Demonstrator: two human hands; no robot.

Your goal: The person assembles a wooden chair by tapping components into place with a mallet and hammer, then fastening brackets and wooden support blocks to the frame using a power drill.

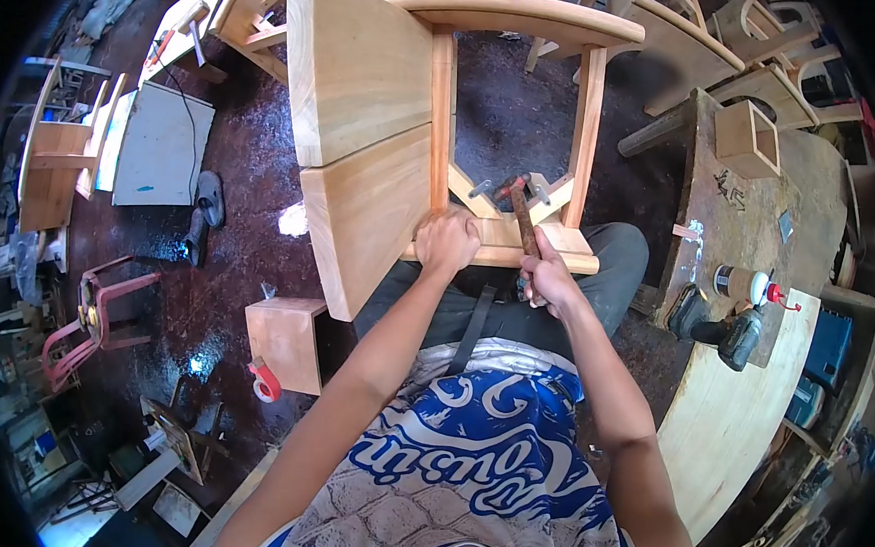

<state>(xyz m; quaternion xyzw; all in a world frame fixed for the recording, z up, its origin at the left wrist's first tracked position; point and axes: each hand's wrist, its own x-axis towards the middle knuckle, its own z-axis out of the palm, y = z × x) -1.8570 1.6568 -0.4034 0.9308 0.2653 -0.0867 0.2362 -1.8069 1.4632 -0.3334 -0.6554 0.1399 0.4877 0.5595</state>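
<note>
A light wooden chair (364, 79) lies tipped over my lap, its two-board seat facing left. My left hand (448, 239) is closed over the near corner of its frame, where the leg meets the lower rail. My right hand (548, 275) grips the handle of a hammer (526, 227). The hammer's reddish head is over the frame's inner corner, close to the diagonal corner braces (559, 196). Metal fasteners stick up from these braces. Whether the hammer head touches one, I cannot tell.
To the right, a worn workbench (708, 190) carries a wooden box (748, 139), loose screws, a glue bottle (747, 284) and a cordless drill (739, 337). At left are a stool (288, 335), red tape (266, 379) and slippers (209, 199). More chair frames stand behind.
</note>
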